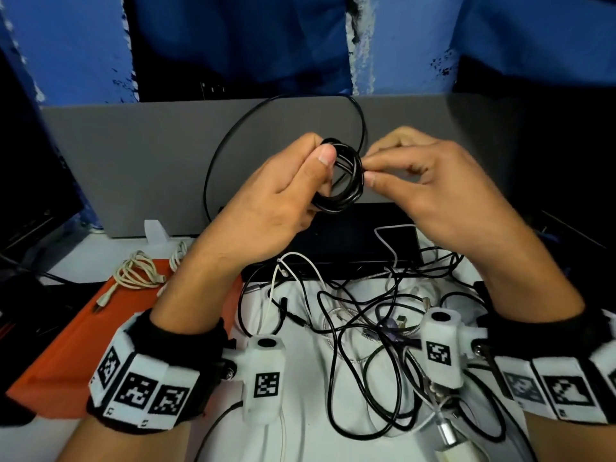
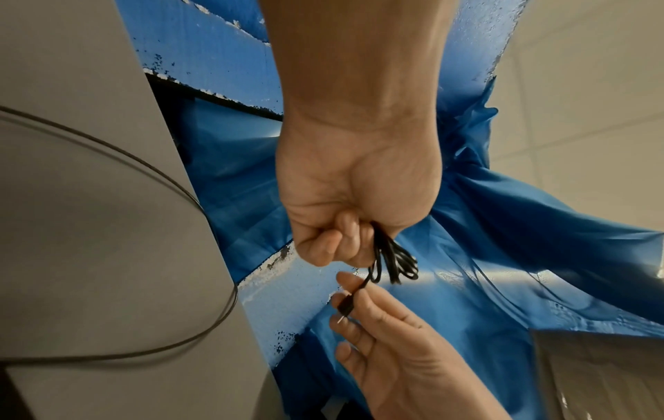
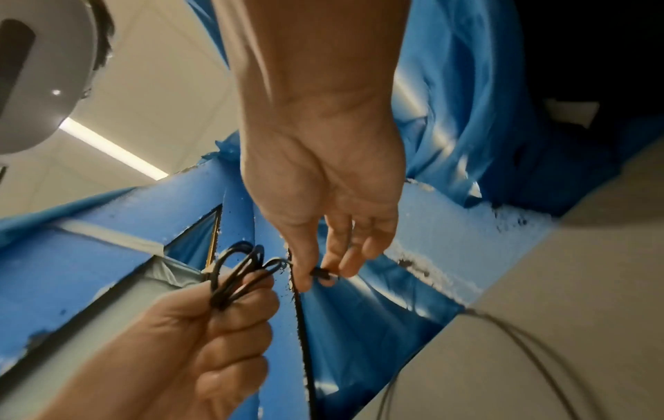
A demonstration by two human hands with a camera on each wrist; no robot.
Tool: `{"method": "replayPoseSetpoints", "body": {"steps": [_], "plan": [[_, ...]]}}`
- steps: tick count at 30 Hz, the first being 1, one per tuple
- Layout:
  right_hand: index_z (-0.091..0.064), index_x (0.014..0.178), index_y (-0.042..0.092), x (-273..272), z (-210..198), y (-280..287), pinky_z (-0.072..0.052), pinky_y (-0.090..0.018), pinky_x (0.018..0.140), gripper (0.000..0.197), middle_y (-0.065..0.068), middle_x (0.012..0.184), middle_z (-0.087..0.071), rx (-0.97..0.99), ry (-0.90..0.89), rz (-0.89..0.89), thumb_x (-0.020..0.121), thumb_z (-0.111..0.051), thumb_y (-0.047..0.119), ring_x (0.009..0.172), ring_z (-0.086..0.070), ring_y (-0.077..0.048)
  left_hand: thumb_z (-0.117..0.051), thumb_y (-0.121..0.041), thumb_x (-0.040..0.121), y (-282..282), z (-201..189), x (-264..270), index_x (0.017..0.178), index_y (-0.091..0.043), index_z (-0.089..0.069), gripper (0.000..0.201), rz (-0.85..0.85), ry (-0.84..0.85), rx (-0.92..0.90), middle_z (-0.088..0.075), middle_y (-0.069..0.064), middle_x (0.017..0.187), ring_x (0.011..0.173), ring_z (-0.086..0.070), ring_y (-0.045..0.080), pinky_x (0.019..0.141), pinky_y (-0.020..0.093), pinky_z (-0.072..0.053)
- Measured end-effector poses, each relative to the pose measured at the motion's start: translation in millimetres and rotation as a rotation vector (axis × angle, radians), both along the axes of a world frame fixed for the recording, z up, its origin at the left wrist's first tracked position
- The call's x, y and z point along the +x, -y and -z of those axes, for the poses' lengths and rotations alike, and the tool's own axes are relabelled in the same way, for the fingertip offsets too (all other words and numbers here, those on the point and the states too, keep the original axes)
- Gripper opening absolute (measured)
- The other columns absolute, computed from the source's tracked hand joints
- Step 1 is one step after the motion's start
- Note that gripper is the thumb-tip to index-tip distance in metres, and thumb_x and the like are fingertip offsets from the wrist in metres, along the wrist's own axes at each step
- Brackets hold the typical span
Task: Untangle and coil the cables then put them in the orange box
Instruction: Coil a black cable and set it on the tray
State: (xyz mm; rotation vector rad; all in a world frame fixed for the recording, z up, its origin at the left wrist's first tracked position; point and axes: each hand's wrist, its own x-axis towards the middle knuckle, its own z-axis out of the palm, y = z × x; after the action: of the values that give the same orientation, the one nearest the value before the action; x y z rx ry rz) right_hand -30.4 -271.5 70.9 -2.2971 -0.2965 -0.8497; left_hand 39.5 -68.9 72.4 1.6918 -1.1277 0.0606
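Note:
My left hand [image 1: 300,181] grips a small coil of black cable [image 1: 343,176] held up above the desk, thumb pressed on its top. My right hand [image 1: 370,168] pinches the cable's free plug end right beside the coil; in the left wrist view the plug [image 2: 345,305] sits between its thumb and fingers below the coil [image 2: 393,262]. The right wrist view shows the same pinch on the plug [image 3: 321,273] and the coil [image 3: 240,272]. A tangle of black and white cables [image 1: 373,328] lies on the white cloth. The orange box [image 1: 83,345] sits at the left with a coiled beige cable [image 1: 136,273] in it.
A grey panel [image 1: 133,161] stands upright behind the hands, with a large loop of black cable [image 1: 213,155] arcing in front of it. A black keyboard [image 1: 350,235] lies under the hands. A white charger plug [image 1: 446,435] lies near the front edge. Dark monitors flank both sides.

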Motion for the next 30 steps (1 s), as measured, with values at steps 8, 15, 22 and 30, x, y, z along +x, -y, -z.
{"method": "replayPoseSetpoints", "body": {"steps": [8,15,22,30], "plan": [[-0.075,0.097,0.013,5,3,-35,-0.060,-0.023,0.072,0.014,-0.006,0.094,-0.075,0.894,-0.124,-0.380,0.094,-0.065,0.003,0.089,-0.071,-0.019,-0.033,-0.030,0.112,4,0,-2,0.089,-0.012,-0.043,0.030,-0.037,0.066,-0.149,-0.043,0.014,0.078,0.057,-0.037,0.032,0.045,0.049,-0.036],[-0.070,0.106,0.015,9,4,-38,-0.059,-0.029,0.085,0.018,-0.003,0.096,-0.076,1.237,-0.257,-0.525,0.090,-0.063,0.014,0.088,-0.072,-0.014,-0.035,-0.028,0.111,9,5,-6,0.090,-0.008,-0.042,0.030,-0.168,0.229,-0.087,-0.047,-0.010,0.072,0.061,-0.044,0.008,0.058,0.028,-0.039],[-0.069,0.095,0.023,2,2,-41,-0.038,-0.034,0.087,0.024,0.006,0.084,-0.071,1.179,-0.417,-0.500,0.095,-0.055,0.043,0.086,-0.060,-0.009,-0.037,-0.032,0.110,16,6,-8,0.091,-0.022,-0.040,0.022,-0.452,0.446,-0.073,-0.047,-0.016,0.062,0.057,-0.049,0.004,0.053,0.018,-0.032],[-0.066,0.116,0.015,1,5,-52,-0.050,-0.029,0.093,0.023,0.002,0.100,-0.076,0.826,-0.192,-0.406,0.094,-0.070,0.016,0.100,-0.070,-0.011,-0.044,-0.034,0.108,18,9,-5,0.089,-0.023,-0.044,0.022,-0.453,0.429,-0.042,-0.046,-0.013,0.059,0.054,-0.047,0.004,0.050,0.017,-0.028]]}}
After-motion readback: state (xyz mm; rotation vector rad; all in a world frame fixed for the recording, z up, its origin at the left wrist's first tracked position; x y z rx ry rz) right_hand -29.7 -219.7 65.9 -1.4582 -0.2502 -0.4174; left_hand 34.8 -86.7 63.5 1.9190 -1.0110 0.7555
